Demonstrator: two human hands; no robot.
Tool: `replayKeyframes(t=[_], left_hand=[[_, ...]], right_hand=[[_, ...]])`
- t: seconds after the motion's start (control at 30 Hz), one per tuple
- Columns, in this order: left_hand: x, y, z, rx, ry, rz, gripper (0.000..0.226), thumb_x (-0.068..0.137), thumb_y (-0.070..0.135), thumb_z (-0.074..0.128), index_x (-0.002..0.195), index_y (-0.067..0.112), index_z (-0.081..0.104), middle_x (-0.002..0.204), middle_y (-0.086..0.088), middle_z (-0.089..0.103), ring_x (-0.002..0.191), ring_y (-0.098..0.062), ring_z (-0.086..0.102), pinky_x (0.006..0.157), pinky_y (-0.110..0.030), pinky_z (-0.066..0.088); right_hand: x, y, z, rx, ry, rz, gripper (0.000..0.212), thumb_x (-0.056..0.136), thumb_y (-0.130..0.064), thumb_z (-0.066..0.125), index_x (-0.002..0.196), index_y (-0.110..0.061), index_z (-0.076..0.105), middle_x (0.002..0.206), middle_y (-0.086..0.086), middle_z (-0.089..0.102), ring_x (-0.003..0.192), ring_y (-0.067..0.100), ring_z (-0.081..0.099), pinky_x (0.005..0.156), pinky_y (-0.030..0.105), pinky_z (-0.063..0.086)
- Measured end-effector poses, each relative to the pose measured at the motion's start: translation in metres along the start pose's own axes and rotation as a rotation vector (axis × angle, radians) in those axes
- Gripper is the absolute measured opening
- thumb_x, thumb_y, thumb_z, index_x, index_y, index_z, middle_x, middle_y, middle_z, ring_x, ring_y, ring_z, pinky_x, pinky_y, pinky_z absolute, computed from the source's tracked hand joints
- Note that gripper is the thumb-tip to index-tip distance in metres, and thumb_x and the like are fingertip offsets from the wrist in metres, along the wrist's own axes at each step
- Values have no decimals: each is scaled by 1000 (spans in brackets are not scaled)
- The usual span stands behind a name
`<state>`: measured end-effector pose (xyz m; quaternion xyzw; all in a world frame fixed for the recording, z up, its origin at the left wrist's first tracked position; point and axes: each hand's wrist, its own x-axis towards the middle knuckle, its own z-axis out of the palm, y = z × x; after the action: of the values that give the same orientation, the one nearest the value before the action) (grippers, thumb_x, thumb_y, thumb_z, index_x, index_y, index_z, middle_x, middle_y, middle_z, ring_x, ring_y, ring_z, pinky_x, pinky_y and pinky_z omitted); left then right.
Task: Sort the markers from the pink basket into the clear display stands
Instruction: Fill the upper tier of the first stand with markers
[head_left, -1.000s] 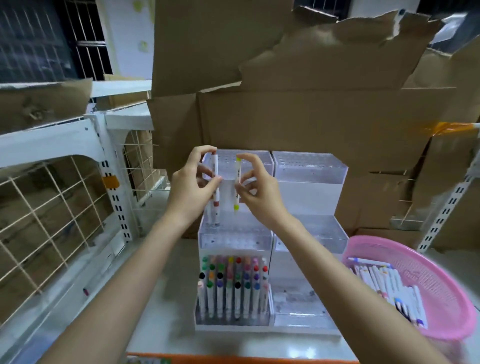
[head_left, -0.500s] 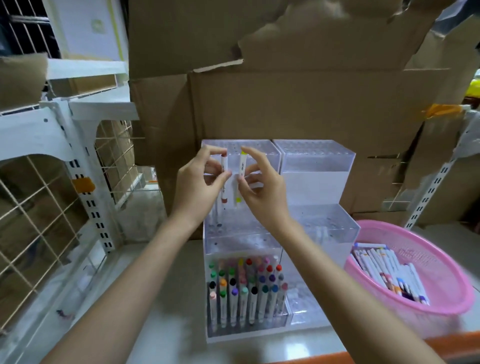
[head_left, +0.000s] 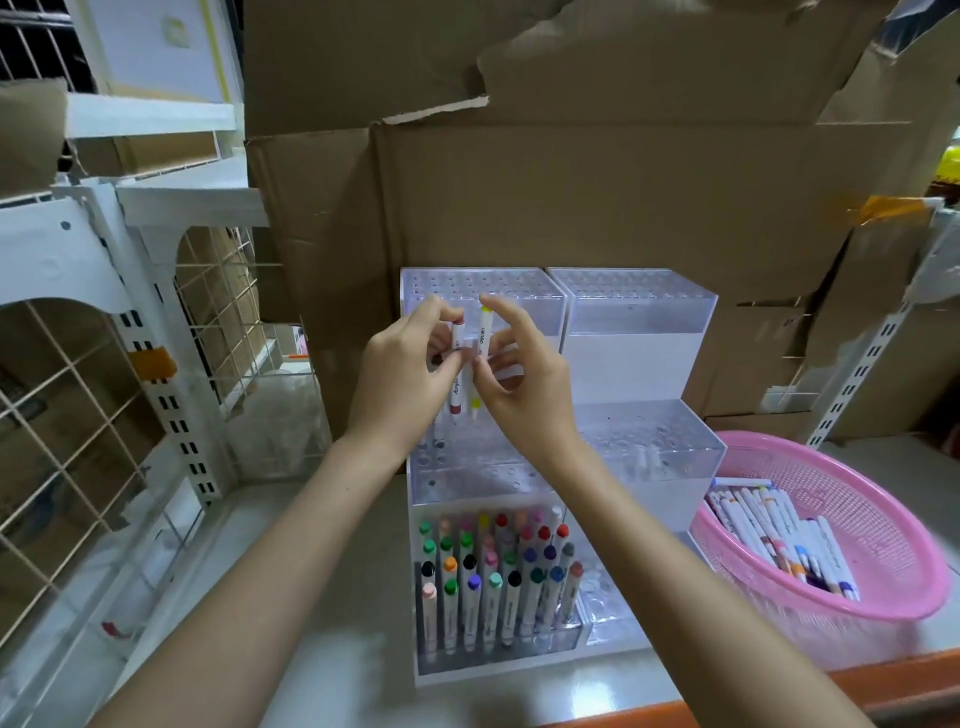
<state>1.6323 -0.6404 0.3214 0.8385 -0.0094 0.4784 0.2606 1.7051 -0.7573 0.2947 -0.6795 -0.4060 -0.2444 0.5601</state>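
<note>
From where I stood, the head view had both hands raised together in front of the left clear display stand (head_left: 483, 296). The left grip (head_left: 400, 384) was curled, thumb and fingertips pinching a white marker (head_left: 457, 340) with a brownish-red cap at each end, held nearly upright. Just to its right, almost touching, the right grip (head_left: 519, 384) pinched a second white marker (head_left: 485, 325) the same way, this one with yellow ends. Both lower tips hung just above the perforated middle step of the stand.

Below the grips, the lowest step held rows of standing markers (head_left: 493, 571), white barrels with caps in green, orange, black, blue, pink and red. The second clear stand (head_left: 639, 312) stood against the first, right of the right grip. Further right and lower, the pink basket (head_left: 924, 571) sat on the table (head_left: 374, 545) with a heap of white markers (head_left: 779, 540) lying in it. Cardboard sheets (head_left: 571, 182) rose behind, and a white wire rack (head_left: 156, 312) stood left of the left grip.
</note>
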Motion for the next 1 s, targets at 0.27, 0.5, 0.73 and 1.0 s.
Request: replayKeyframes(t=[0.27,0.5,0.73,1.0], left_hand=[[-4,-2,2,52,4,38,22,79,13,75,96,10,61,79,0,63,75,-14,61,70,-29,52],[-6,0,1,91,-34,38,21,78,10,76,90,10,59,79,1,61,75,-15,60,65,-29,52],[-14,-10,10,200,-60,133,24,71,7,80,89,5,64,90,-5,55,87,-15,51,77,-16,37],[-22,-12,8,329,-57,163,26,73,13,79,94,6,66,96,-7,57,90,-22,51,75,-35,44]], right_hand=[[-1,3,-1,-22,43,5,48,87,-8,67,130,-22,51,82,3,57,65,11,61,60,17,52],[-1,4,-2,-55,44,-12,48,87,-8,66,131,-21,51,82,3,57,66,12,61,61,23,55],[-2,5,-2,-54,51,6,48,88,-7,66,131,-20,51,81,4,58,65,12,62,61,27,56],[-2,3,-1,-74,49,6,49,87,-7,66,131,-22,50,80,1,57,66,10,61,61,24,55]])
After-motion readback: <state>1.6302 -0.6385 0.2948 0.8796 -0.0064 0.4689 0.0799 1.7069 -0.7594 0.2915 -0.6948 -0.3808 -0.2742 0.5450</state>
